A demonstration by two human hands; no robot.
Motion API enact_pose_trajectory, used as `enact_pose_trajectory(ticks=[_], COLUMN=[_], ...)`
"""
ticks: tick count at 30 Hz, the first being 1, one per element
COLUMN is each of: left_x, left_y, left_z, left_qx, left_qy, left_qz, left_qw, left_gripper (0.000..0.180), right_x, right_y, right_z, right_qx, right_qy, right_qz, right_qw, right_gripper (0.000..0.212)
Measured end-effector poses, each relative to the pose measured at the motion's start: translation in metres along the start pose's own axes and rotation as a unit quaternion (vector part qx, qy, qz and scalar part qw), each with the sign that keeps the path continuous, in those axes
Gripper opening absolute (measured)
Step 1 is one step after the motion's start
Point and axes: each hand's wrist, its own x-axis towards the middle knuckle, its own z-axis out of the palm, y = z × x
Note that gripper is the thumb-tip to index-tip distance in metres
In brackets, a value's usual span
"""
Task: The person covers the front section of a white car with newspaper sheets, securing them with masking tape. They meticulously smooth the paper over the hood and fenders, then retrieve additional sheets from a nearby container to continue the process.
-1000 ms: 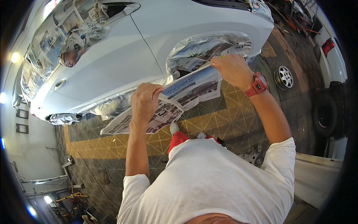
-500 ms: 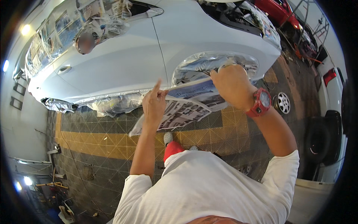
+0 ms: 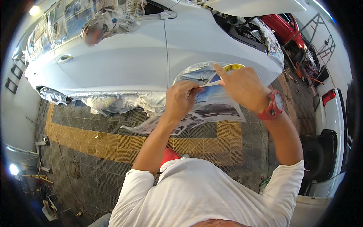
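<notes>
Pinching, head view: pale strip in left hand, apparently with edge of newspaper; holding yellow-cored tape roll in right hand, fingers curled. Showing newspaper draped below both hands, beside white car. Probably best done with strip taut, paper edge straight.

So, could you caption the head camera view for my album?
Left hand pinches a pale strip, right hand holds a yellow-cored roll, newspaper below, beside a white car.

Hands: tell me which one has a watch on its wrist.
The right hand, at the yellow-ringed roll: a red watch circles its wrist. The left hand, pinching a white strip, has a bare wrist.
</notes>
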Motion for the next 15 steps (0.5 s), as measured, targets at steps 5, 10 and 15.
enact_pose_trajectory(ticks=[5,10,15], left_x=[0.005,0.009,0.006], left_y=[0.017,0.021,0.023], left_z=[-0.01,-0.023,-0.027], left_qx=[0.032,0.055,0.059], left_qy=[-0.049,-0.087,-0.102], left_qz=[0.009,0.0,-0.015], left_qw=[0.998,0.995,0.993], left_gripper=[0.008,0.011,0.012], right_x=[-0.004,-0.004,-0.004], right_y=[0.017,0.015,0.012], right_z=[0.002,0.005,0.026], right_qx=[0.033,0.045,0.05], right_qy=[-0.031,-0.006,0.03], right_qz=[0.023,0.019,0.025], right_qw=[0.999,0.999,0.998], right_gripper=[0.032,0.023,0.02])
